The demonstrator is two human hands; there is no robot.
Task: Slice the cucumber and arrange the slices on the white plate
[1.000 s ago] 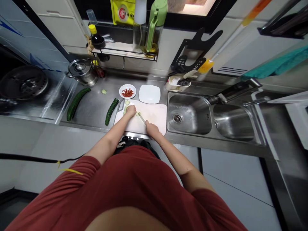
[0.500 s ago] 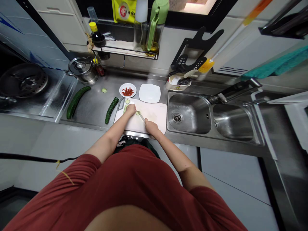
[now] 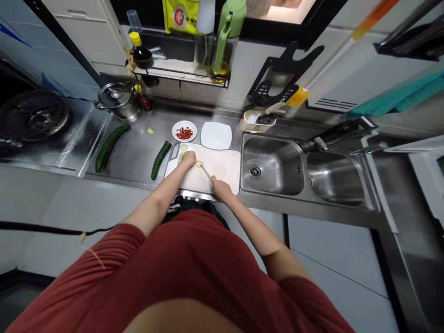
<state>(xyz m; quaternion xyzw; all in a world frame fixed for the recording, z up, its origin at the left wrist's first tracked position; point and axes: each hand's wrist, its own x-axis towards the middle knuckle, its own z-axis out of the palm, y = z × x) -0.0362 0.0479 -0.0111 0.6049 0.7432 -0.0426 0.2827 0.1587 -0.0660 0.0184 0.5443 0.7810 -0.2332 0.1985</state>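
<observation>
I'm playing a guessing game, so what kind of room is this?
It looks like a kitchen, probably in a home. There's a double metal sink, a lidded pot on the counter, and a cutting board where the right hand holds a knife.

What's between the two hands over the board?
In the head view: a pale green slice, nearer the left hand, and the knife, running from the right hand to that slice.

Both forearms reach up to mid-frame, the left hand (image 3: pixel 189 159) curled, the right hand (image 3: pixel 221 188) closed, slightly lower.
</observation>
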